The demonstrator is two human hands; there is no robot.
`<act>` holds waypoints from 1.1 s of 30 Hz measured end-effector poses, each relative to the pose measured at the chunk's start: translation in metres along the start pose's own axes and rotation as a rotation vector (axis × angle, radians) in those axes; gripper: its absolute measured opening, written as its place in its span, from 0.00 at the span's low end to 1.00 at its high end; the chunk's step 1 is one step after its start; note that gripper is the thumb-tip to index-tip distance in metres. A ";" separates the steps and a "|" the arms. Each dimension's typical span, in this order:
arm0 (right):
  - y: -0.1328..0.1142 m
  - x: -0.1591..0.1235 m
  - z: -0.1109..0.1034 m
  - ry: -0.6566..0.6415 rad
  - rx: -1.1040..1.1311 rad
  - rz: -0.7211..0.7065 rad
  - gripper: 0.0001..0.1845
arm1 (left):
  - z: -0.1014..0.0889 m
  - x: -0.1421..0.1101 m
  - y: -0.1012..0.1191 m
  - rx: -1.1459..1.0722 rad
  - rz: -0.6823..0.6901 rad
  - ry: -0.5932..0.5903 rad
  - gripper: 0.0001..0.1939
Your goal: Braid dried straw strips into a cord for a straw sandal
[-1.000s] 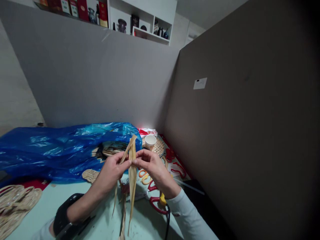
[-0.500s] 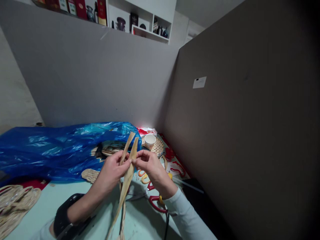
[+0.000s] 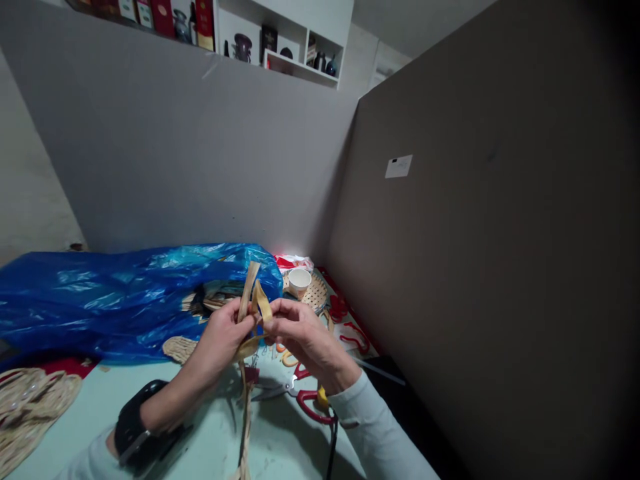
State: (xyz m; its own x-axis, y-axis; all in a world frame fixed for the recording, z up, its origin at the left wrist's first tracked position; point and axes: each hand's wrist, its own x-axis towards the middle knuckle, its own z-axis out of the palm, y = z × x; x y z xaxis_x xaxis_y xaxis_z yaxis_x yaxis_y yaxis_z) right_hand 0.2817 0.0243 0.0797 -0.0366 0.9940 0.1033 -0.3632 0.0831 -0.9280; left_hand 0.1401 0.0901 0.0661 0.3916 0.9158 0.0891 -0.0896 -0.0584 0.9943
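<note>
Both my hands meet above the pale green table [image 3: 210,453], pinching dry tan leaf strips [image 3: 249,288]. My left hand [image 3: 220,340] grips the strips from the left, fingers closed. From the right, my right hand [image 3: 299,333] pinches them and bends one strip into a small loop by the fingertips. The strips' upper ends stick up in front of the blue plastic bag [image 3: 115,300]; their lower ends hang down to the table. A black band sits on my left wrist [image 3: 131,430].
Red-handled scissors [image 3: 305,400] lie under my right wrist, with orange and red scissors behind. A white paper cup [image 3: 300,281] stands on a woven mat at the back. Woven straw pieces [image 3: 30,403] lie at the left. Grey partitions close off the back and right.
The long strip that hung down between my hands has been bent over into a loop by my right hand. Both hands stayed nearly in place.
</note>
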 end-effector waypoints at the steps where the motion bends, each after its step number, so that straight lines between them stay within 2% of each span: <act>1: -0.009 -0.005 0.000 -0.035 0.003 0.001 0.16 | -0.003 0.003 -0.003 -0.021 -0.021 -0.009 0.16; 4: -0.040 -0.027 -0.001 -0.148 -0.019 -0.044 0.13 | -0.013 0.013 -0.014 -0.062 -0.095 -0.015 0.12; 6: -0.061 -0.046 -0.002 -0.202 -0.010 -0.160 0.09 | -0.020 0.021 -0.019 -0.071 -0.145 -0.015 0.10; 8: -0.079 -0.065 -0.005 -0.227 0.035 -0.271 0.08 | -0.026 0.027 -0.022 -0.080 -0.183 -0.016 0.14; 10: -0.092 -0.081 -0.009 -0.215 0.112 -0.317 0.06 | -0.029 0.030 -0.023 -0.092 -0.206 -0.013 0.18; 15: -0.101 -0.101 -0.023 0.050 0.186 -0.301 0.07 | -0.029 0.027 -0.020 -0.119 -0.213 -0.020 0.17; 19: -0.096 -0.110 -0.028 0.242 -0.003 -0.277 0.10 | -0.021 0.015 -0.017 -0.154 -0.230 -0.098 0.07; 21: -0.092 -0.116 -0.030 0.298 -0.114 -0.248 0.10 | -0.009 0.008 -0.018 -0.168 -0.263 -0.172 0.11; 23: -0.088 -0.122 -0.033 0.329 -0.203 -0.230 0.10 | 0.011 0.000 -0.021 -0.173 -0.297 -0.254 0.14; 25: -0.085 -0.127 -0.037 0.359 -0.263 -0.226 0.10 | 0.037 -0.008 -0.025 -0.157 -0.327 -0.351 0.15; 28: -0.082 -0.133 -0.044 0.416 -0.323 -0.259 0.11 | 0.083 -0.016 -0.032 -0.136 -0.361 -0.504 0.09; 31: -0.077 -0.135 -0.052 0.444 -0.377 -0.282 0.12 | 0.122 -0.016 -0.035 -0.127 -0.370 -0.606 0.14; 33: -0.073 -0.136 -0.059 0.442 -0.355 -0.281 0.13 | 0.138 -0.013 -0.036 -0.114 -0.359 -0.654 0.17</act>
State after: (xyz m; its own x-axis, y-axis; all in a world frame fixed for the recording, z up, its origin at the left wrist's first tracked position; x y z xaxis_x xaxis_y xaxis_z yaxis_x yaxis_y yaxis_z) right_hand 0.3681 -0.1124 0.1123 0.4313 0.8600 0.2729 0.0304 0.2884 -0.9570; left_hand 0.2650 0.0250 0.0373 0.8754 0.4459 -0.1867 0.0657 0.2728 0.9598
